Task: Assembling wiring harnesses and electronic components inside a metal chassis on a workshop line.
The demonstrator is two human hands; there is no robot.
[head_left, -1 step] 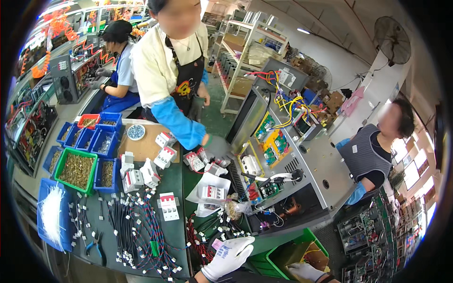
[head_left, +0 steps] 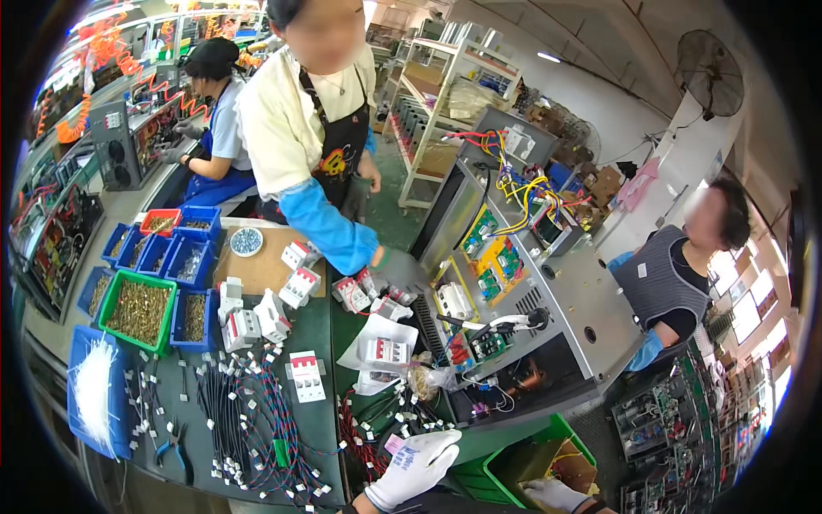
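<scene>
My left hand, in a white glove with blue print, is at the lower middle, beside a bundle of red wires. Its fingers point right, loosely stretched, with no held thing visible. A small pink patch shows at the glove's edge; whether it is a tag I cannot tell. Lower right, my right hand, also white-gloved, lies over a green bin beside brown cardboard, its fingers loosely extended. Beyond my hands stands an opened grey metal cabinet with circuit boards and cables inside.
A co-worker's gloved hand reaches the cabinet's near side; another person stands at right. Breakers, black cables, pliers, blue screw bins and a tray of white ties occupy the left bench.
</scene>
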